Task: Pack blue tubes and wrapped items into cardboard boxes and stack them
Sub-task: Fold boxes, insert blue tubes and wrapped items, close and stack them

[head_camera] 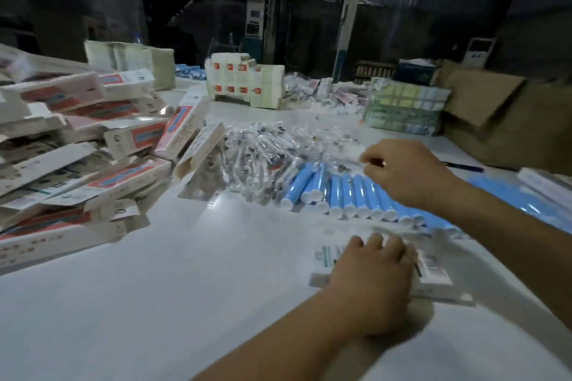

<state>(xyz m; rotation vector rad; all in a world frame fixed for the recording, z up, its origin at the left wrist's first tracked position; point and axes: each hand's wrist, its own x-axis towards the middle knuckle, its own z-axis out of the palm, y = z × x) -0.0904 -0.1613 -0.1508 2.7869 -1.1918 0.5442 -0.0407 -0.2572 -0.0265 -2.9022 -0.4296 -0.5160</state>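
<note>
Several blue tubes (349, 192) with white caps lie in a row on the white table (192, 281). Behind them spreads a heap of clear wrapped items (263, 148). My right hand (408, 170) hovers over the far end of the tubes and pinches a clear wrapped item (356, 161) between thumb and fingers. My left hand (374, 272) rests on a flat white printed box (430, 266) lying near the table's front right, fingers curled over its edge. A pile of packed red-and-white boxes (77, 145) fills the left side.
White bundles of flat cartons (244, 80) stand at the back centre, a greenish stack (405, 108) at the back right, and a brown cardboard box (501, 120) beyond it. More blue items (507, 195) lie at far right. A dark machine stands behind the table.
</note>
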